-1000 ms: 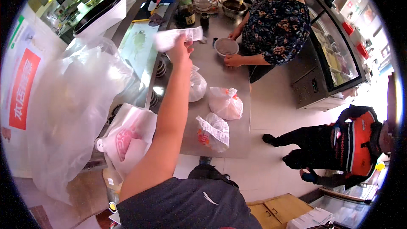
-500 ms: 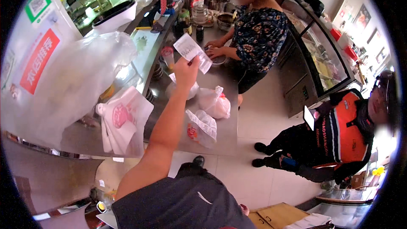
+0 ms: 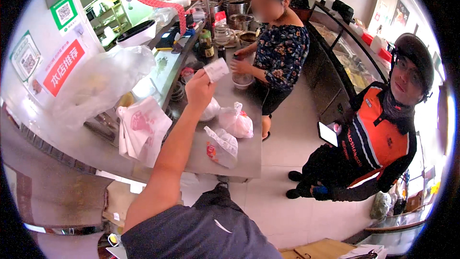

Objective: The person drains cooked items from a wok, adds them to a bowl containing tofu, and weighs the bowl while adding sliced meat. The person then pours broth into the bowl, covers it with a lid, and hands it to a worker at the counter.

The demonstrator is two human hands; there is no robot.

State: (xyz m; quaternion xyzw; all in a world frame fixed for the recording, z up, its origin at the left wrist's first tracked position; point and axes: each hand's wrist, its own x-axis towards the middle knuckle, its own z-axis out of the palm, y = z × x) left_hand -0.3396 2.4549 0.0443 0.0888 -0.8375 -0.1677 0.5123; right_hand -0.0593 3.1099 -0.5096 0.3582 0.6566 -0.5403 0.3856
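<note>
My left hand [image 3: 200, 90] is raised over the steel counter [image 3: 254, 160], its fingers closed on a small white paper receipt [image 3: 216, 70]. The arm is stretched forward, and the receipt is held up in the air. Beneath it on the counter stand a tied white plastic bag [image 3: 235, 121], a second pale bag [image 3: 211, 110] partly hidden by my forearm, and a crumpled white bag with red print [image 3: 221, 147]. My right hand does not show.
Beyond the receipt a co-worker [image 3: 280, 52] has both hands at a bowl [image 3: 243, 81]. To the right stands a person in an orange and black jacket [image 3: 376, 129], holding a lit phone [image 3: 327, 134]. Plastic bags [image 3: 103, 79] hang at the left; a glass display case [image 3: 345, 50] stands behind.
The view has tilted up and shifted. My left hand still grips the receipt, which has turned and looks less unfolded. The person in orange has raised their head.
</note>
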